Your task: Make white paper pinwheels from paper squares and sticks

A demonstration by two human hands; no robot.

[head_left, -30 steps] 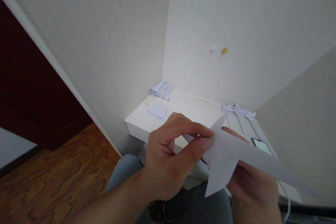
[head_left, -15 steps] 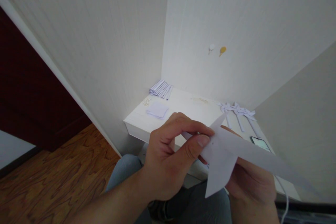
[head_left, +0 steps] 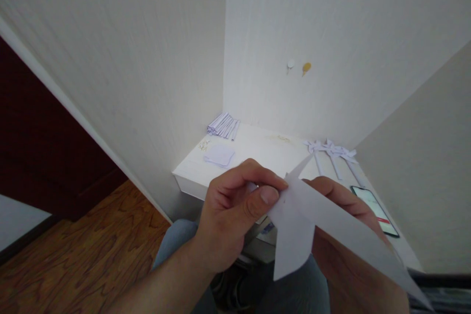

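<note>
A white paper pinwheel [head_left: 296, 225] with pointed blades hangs between my hands, above my lap. My left hand [head_left: 235, 216] is closed, its thumb and forefinger pinching the paper close to its centre, where a tiny dark hole shows. From behind, my right hand [head_left: 342, 225] grips the same pinwheel; most of its fingers are hidden by the paper. One long blade slants down to the right across my right wrist, another points up, and a third hangs down.
Against the wall on the white desk [head_left: 257, 149] lie paper pinwheels on sticks [head_left: 333, 149]. A phone [head_left: 375, 211] rests at the right. At the left are rolled paper sticks [head_left: 224, 125], small white bits [head_left: 203, 144] and a stack of paper squares [head_left: 220, 155]. Two hooks [head_left: 306, 67] hang on the wall.
Both hands and the pinwheel have shifted slightly left. More of my right fingers shows above the long blade, and the phone is less covered, with a red strip now visible on its screen.
</note>
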